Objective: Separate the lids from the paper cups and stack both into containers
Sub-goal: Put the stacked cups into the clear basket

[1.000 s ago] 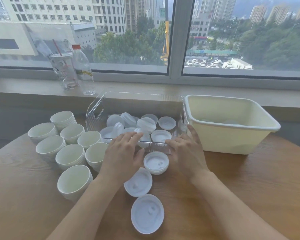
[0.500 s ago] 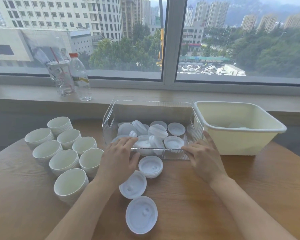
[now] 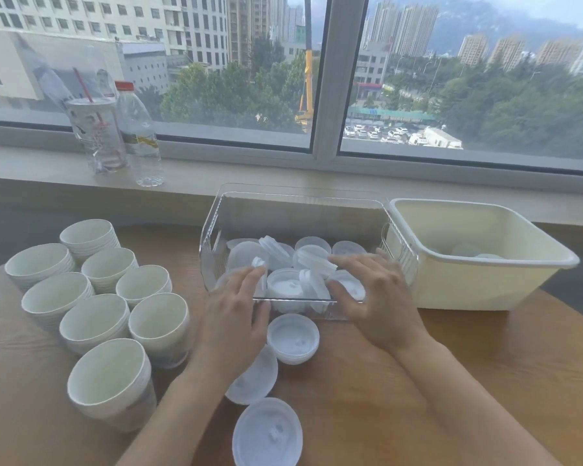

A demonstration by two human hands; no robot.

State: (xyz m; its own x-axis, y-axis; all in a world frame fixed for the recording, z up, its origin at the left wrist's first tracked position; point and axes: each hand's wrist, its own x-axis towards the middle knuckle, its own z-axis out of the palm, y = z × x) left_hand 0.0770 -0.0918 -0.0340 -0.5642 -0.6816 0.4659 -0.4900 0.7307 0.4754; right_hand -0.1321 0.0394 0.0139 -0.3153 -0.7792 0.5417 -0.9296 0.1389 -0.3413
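A clear plastic container (image 3: pixel 317 203) with several white lids (image 3: pixel 312 257) in it stands at the middle of the wooden table. My left hand (image 3: pixel 233 317) and my right hand (image 3: pixel 381 297) both grip its near wall, fingers reaching over the rim and thumbs on the outside. Just in front of it a small stack of lids (image 3: pixel 293 338) sits on the table, with two more lids (image 3: pixel 267 432) nearer me. Several stacks of white paper cups (image 3: pixel 95 321) stand to the left. A cream tub (image 3: pixel 478 290) sits against the container's right side.
On the window sill behind stand a clear drink cup with a red straw (image 3: pixel 95 136) and a water bottle (image 3: pixel 138 136). The round table's edge (image 3: pixel 559 317) curves away at the right behind the tub.
The clear container has shifted right, away from the cup stacks and up against the cream tub, with both hands staying on its near wall.
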